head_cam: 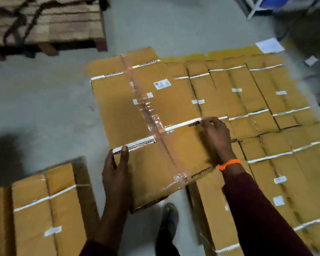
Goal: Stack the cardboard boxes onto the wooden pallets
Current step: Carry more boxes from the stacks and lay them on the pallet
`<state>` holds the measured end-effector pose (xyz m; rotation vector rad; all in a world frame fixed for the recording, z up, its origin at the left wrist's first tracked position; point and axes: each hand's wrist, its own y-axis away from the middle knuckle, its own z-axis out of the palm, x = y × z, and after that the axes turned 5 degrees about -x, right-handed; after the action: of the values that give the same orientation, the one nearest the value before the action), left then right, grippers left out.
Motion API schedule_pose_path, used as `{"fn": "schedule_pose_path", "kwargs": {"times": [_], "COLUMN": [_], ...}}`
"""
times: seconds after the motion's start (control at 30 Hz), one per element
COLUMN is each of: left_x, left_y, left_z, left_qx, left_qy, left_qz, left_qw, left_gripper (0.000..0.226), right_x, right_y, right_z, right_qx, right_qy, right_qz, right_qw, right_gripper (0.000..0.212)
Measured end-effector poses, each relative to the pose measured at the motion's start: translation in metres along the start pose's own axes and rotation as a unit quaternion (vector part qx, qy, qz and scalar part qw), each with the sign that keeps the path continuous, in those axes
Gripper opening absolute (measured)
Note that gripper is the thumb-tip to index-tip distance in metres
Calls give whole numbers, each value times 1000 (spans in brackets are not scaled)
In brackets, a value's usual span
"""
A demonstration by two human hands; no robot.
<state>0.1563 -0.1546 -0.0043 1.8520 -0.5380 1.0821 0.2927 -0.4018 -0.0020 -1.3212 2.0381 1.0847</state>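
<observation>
A long flat cardboard box (137, 115), taped down its middle and bound by white straps, is held up in front of me over the floor. My left hand (116, 167) grips its near left edge, thumb on top by a white strap. My right hand (215, 137), an orange band at the wrist, holds the box's right side with fingers curled at a strap. A wooden pallet (50, 24) lies at the far left. Several more strapped boxes (266, 108) lie packed side by side to the right.
Another stack of strapped boxes (44, 209) sits at the near left. My shoe (169, 220) stands on the grey floor (44, 108) below the held box. A white paper (270, 45) and a metal frame (257, 6) are at the far right.
</observation>
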Motion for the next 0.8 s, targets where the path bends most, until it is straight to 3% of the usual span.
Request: {"fn": "schedule_pose_path", "kwargs": {"times": [0.13,0.23,0.47,0.8], "left_x": [33,45,43,-14], "left_y": [-49,-86,-136,-141], "left_z": [105,166,287,346], "left_qx": [-35,-24,-13,-29], "left_qy": [7,1,1,-8], "left_qz": [40,57,72,79], "left_qw": [999,998,997,996], "left_gripper": [26,38,44,44], "right_x": [15,30,78,157], "right_y": [-93,-150,-243,-274], "right_z": [-63,-95,-122,-135], "right_qx": [-5,-21,61,43], "right_qy": [-19,-58,-105,-180], "right_qz": [-11,28,46,56], "right_qw": [1000,998,992,981], "right_gripper": [28,34,32,38]}}
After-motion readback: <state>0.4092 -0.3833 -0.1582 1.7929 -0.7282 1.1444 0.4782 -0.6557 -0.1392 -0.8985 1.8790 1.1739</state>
